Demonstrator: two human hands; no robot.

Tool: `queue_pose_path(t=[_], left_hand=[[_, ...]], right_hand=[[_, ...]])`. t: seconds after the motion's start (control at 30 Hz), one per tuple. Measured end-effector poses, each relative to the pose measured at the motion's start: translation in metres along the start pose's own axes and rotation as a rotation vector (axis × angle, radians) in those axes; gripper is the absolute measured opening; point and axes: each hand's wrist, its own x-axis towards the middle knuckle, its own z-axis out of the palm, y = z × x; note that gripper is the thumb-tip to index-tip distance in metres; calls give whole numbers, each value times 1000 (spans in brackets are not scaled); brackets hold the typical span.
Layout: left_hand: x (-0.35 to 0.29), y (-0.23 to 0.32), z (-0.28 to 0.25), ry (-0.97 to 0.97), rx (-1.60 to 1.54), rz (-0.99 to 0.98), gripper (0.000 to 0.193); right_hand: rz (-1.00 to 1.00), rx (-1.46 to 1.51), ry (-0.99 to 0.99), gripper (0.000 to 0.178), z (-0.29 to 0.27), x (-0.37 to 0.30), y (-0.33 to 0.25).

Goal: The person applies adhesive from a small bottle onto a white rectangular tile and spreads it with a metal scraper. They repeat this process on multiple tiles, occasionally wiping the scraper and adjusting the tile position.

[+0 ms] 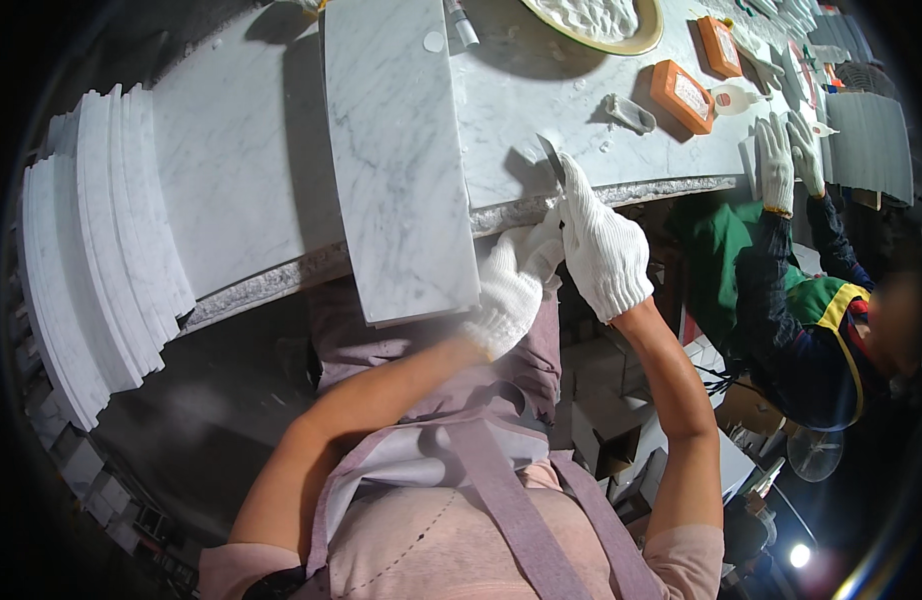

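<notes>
My right hand, in a white knit glove, is closed round a knife; its thin metal blade points up and away over the table edge, and the handle is mostly hidden in the fist. Just left of it and lower, my left hand, gloved too, has its fingers drawn together beside my right hand's heel. Whether anything is between those fingers is hidden. Left of both hands lies a long grey-veined white marble slab, its near end jutting past the table edge toward me.
A marble-topped table has a rough front edge. Stacked white slabs stand at the left. At the back are a bowl of white paste, orange boxes and a clear small container. A co-worker's gloved hands rest at the right.
</notes>
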Motion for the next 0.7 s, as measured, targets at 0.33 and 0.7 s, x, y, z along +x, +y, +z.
queue_pose_path(t=[0.33, 0.7], left_hand=[[7, -12, -3, 9, 83, 9, 40], [5, -5, -5, -79, 250, -35, 51]], right_hand=[[82, 29, -73, 59, 1, 5, -6], [209, 381, -84, 68, 5, 6, 5]])
